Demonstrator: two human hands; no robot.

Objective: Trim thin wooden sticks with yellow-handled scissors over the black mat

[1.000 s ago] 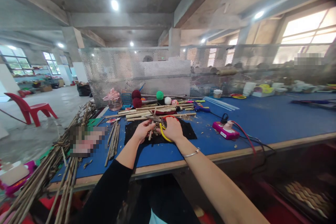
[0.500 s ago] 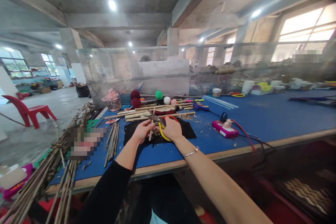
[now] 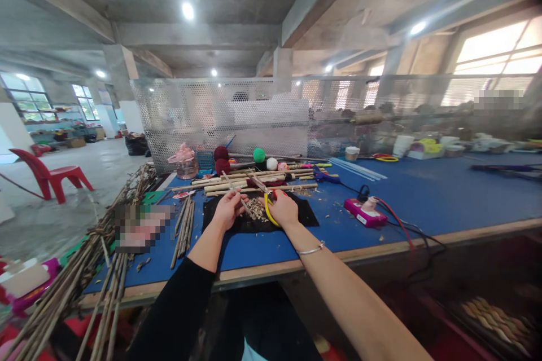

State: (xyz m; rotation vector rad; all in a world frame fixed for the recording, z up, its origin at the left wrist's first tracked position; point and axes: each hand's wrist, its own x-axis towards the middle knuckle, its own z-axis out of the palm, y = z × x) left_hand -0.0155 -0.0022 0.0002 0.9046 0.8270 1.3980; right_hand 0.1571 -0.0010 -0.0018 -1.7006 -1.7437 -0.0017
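Note:
My left hand is closed around a thin wooden stick that slants up and to the left. To its right, my right hand grips a pair of scissors by yellow and red handles. The scissor blades point up and left, apart from the stick. Beneath both hands a black cloth lies on the blue table, bearing a pile of wood chips. Several cut sticks lie side by side left of the cloth.
A bundle of long twigs hangs over the table's left edge. Behind the cloth are pale sticks, yarn balls and a blue glue gun. A purple power strip with cables sits to the right. A perforated panel stands behind.
The scissors have drawn back from the stick, and my hands have moved apart. The stick has turned from nearly upright to a leftward slant, uncovering the chips.

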